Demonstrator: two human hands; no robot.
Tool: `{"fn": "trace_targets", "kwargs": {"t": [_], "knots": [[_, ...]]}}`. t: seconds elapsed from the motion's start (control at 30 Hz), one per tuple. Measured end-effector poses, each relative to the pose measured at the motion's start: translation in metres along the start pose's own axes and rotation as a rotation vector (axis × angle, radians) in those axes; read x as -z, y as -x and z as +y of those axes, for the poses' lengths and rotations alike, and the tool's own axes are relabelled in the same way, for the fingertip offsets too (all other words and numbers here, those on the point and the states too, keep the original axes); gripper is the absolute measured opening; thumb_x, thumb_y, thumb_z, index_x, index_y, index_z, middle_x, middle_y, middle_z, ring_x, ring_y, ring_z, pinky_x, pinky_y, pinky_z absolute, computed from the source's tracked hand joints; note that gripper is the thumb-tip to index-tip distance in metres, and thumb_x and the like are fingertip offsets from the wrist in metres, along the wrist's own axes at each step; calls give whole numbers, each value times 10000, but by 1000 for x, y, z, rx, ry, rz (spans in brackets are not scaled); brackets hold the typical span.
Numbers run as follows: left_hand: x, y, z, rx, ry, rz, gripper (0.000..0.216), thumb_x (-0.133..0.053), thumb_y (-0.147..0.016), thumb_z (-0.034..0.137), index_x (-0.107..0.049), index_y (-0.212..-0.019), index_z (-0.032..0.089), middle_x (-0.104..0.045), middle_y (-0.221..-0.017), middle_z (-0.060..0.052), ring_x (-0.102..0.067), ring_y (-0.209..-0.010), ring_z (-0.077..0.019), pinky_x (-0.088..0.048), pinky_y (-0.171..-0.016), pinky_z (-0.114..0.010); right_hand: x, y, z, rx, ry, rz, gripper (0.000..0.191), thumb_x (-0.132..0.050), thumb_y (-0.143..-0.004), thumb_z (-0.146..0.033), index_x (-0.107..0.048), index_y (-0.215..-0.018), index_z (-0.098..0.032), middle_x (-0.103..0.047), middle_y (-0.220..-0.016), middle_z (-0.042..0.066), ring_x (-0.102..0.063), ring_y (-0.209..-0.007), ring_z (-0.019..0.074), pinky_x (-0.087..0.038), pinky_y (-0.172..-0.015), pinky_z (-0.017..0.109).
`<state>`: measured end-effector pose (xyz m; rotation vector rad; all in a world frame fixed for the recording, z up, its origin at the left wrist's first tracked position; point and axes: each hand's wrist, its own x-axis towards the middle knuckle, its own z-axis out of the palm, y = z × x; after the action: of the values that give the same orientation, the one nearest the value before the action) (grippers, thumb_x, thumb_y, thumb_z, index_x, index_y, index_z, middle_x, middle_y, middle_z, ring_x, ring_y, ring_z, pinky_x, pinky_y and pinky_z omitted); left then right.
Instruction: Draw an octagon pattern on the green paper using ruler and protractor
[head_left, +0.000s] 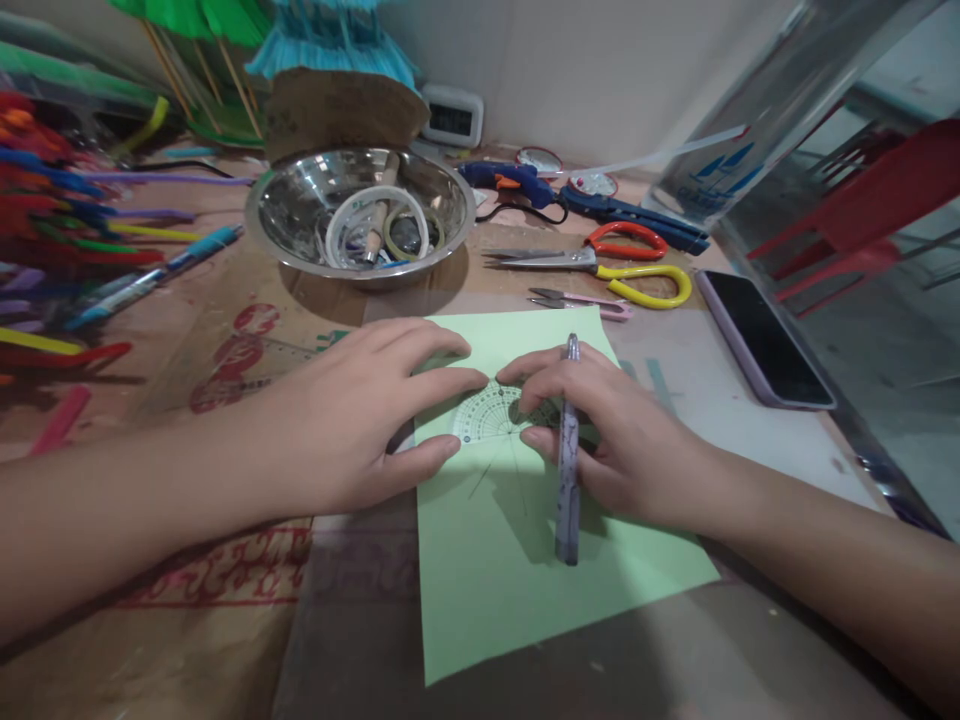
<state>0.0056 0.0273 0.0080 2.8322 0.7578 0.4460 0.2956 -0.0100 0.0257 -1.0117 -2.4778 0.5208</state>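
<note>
The protractor (487, 418) is laid flat on the green paper (495, 600), its right part largely covered by the right hand (622, 430); its flat edge faces 6 o'clock. The left hand (352, 415) is placed at 9 o'clock of it, fingers spread, thumb set apart at the left corner, index fingertip at the arc's top. By the right hand, at 3 o'clock, the pen (568, 490) is held, lying across the fingers; which fingers grip it is hidden. Right index and thumb are curved, a gap left between them. Two thin lines (491, 470) are seen at 6 o'clock, upper ends hard to make out. Both forearms are cut off by the frame. The metal bowl (367, 271) is seen at 11 o'clock, its contents overlapping; scissors (637, 285) are laid at 1 o'clock, the phone (769, 340) toward 3 o'clock. Colored sticks (45, 342) at 10 o'clock are blurred, partly cut off.
</note>
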Motion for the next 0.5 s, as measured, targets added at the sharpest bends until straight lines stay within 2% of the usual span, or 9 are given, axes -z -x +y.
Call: {"fn": "trace_targets", "kwargs": {"t": [0.27, 0.4, 0.5], "knots": [[1, -1, 1, -5, -3, 12, 420, -590, -1092, 440, -677, -1443, 225, -658, -1468, -175, -629, -1359, -429, -522, -1138, -636, 0, -2, 0, 2, -7, 2, 144, -591, -1014, -110, -582, -1092, -230, -791, -1301, 142, -710, -1131, 326, -503, -947, 458], [1, 0, 5, -41, -40, 66, 267, -596, -1080, 348, -737, -1292, 267, -691, -1275, -116, -653, -1205, -365, -520, -1052, -551, -1, -2, 1, 2, -8, 6, 159, -603, -999, -101, -590, -1093, -228, -790, -1290, 143, -714, -1136, 326, -506, -948, 450], [1, 1, 6, -75, -53, 81, 229, -560, -1093, 288, -748, -1222, 267, -674, -1165, -96, -642, -1116, -337, -509, -983, -518, -2, -1, 1, 15, -9, 17, 153, -611, -998, -104, -596, -1090, -224, -790, -1276, 142, -710, -1121, 317, -508, -948, 442]]}}
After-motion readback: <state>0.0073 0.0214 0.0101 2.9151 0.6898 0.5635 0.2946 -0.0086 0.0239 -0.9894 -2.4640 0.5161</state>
